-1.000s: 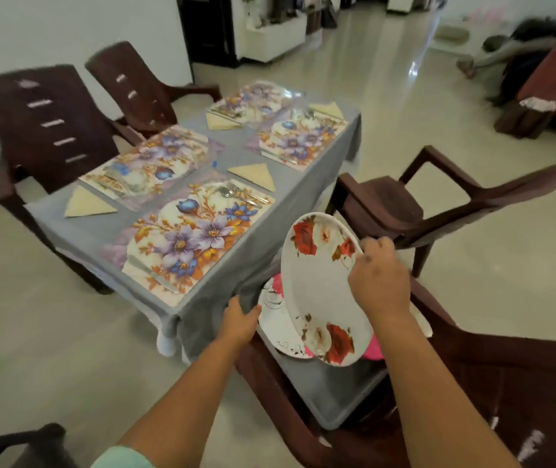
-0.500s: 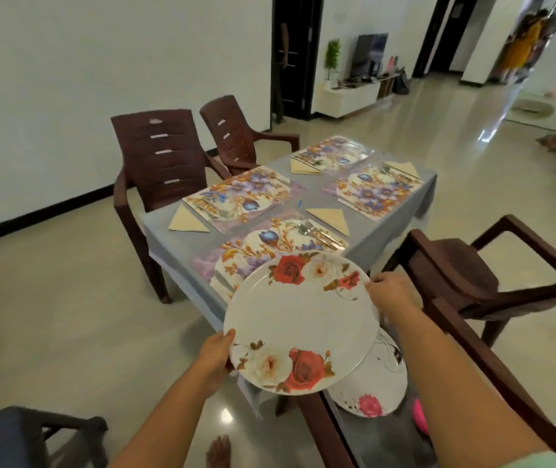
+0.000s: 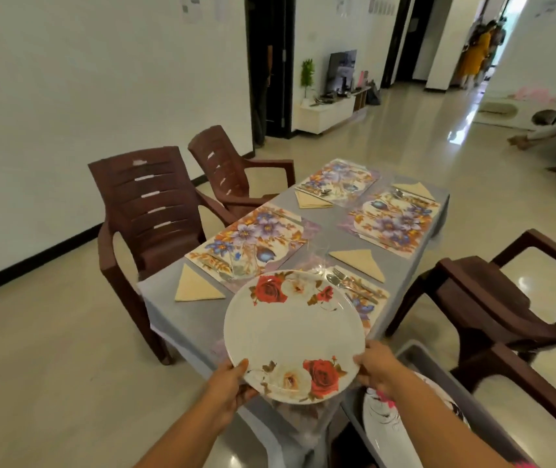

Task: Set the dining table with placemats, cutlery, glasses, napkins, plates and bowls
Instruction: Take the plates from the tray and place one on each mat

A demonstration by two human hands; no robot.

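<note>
Plate (image 3: 292, 336): white, round, red and cream roses at the far rim and near rim; held over the near end of the worktop, above the nearest placemat, tilted slightly toward the camera.
Left hand (image 3: 227, 388): grips the plate's near-left rim, thumb on top, fingers curled beneath.
Right hand (image 3: 376, 366): grips the plate's near-right rim, fingers curled round the edge.
Worktop (image 3: 324, 236): long, under a grey cloth, running away from the camera.
Placemats: four, floral in purple and orange; nearest one (image 3: 368, 298) mostly hidden by the plate, far-left one (image 3: 256, 238), far-right one (image 3: 395, 222), farthest one (image 3: 339, 180).
Cutlery (image 3: 347, 283): fork and other pieces lying on the nearest placemat, just beyond the plate's right rim.
Napkins: beige folded triangles; one (image 3: 195, 287) at the near-left corner, one (image 3: 359, 263) between the two right-hand placemats, one (image 3: 310, 199) by the farthest placemat, one (image 3: 413, 190) at the far-right corner.
Glass (image 3: 244, 263): clear, standing on the far-left placemat's near edge.
Second plate (image 3: 388, 423): white with a pink flower, lying low at right beneath the right hand; its support cannot be told.
Chairs: brown plastic, two on the left (image 3: 148, 204), two on the right (image 3: 493, 292).
</note>
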